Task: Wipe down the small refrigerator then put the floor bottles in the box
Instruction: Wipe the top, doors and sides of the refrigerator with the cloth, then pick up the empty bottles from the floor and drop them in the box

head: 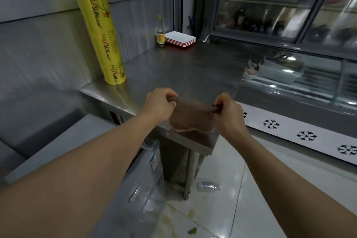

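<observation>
A brown cloth (190,116) hangs stretched between my two hands above the near corner of the steel table (173,69). My left hand (158,105) pinches its left top corner and my right hand (226,114) pinches its right top corner. The small grey refrigerator (81,141) stands low at the left, under my left forearm, its front with a handle facing the floor area. A clear plastic bottle (207,186) lies on its side on the white tiled floor by the table leg.
A yellow roll of cling film (102,38) leans against the wall on the table. A small glass bottle (160,34) and stacked white trays (180,39) sit at the far end. A glass display fridge (289,25) fills the right. Green stains mark the floor (191,213).
</observation>
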The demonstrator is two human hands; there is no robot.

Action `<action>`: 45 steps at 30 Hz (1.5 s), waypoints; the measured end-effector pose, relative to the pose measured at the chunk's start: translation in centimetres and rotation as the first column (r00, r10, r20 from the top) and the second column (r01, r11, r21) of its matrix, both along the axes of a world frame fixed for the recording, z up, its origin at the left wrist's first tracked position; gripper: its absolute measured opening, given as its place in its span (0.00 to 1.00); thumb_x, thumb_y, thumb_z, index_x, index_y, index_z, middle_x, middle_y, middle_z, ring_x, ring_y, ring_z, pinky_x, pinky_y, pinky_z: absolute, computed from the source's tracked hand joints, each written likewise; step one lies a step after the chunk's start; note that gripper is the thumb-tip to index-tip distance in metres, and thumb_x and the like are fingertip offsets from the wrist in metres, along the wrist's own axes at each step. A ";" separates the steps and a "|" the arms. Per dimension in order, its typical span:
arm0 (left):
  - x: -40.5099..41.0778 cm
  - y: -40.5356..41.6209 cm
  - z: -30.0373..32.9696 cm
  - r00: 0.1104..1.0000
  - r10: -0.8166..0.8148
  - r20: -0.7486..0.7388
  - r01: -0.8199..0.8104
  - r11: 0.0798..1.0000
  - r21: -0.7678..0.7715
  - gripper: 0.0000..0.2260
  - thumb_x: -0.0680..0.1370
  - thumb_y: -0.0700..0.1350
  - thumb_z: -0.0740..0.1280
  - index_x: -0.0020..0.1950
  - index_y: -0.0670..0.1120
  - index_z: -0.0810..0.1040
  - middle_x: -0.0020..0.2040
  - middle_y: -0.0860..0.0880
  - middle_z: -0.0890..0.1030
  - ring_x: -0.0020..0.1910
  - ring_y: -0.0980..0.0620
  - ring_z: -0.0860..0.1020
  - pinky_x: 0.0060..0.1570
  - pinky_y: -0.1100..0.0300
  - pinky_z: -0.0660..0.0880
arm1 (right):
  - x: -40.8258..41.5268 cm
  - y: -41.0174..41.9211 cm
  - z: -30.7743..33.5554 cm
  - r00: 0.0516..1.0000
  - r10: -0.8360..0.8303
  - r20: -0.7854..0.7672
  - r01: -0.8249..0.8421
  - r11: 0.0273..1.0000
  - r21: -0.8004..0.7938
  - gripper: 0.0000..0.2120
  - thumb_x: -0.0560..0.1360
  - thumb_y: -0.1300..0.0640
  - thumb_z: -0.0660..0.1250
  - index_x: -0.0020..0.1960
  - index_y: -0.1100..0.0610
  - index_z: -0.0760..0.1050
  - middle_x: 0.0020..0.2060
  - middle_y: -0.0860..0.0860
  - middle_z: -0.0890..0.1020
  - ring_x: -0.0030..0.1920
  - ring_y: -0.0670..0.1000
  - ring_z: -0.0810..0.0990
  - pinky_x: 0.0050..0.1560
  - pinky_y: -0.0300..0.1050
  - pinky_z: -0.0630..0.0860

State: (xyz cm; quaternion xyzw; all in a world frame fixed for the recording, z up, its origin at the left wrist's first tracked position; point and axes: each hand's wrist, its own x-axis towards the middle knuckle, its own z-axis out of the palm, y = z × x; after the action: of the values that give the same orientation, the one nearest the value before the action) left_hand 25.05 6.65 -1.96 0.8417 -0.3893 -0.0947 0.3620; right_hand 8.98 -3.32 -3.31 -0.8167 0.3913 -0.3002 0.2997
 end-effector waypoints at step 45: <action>-10.9 46.3 -28.4 0.945 0.148 -0.293 0.080 0.762 0.643 0.20 0.77 0.44 0.64 0.68 0.49 0.68 0.66 0.48 0.72 0.64 0.48 0.72 0.62 0.53 0.71 | -8.6 38.2 -28.6 0.427 0.521 -0.739 -0.461 0.829 0.318 0.31 0.75 0.47 0.64 0.74 0.55 0.58 0.73 0.55 0.58 0.73 0.56 0.54 0.72 0.49 0.56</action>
State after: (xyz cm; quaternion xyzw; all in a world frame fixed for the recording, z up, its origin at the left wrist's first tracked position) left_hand 14.17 52.96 -30.32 0.8939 -0.2517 -0.3541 0.1105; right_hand 0.41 34.91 -31.87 -0.9280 0.2374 0.2138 0.1918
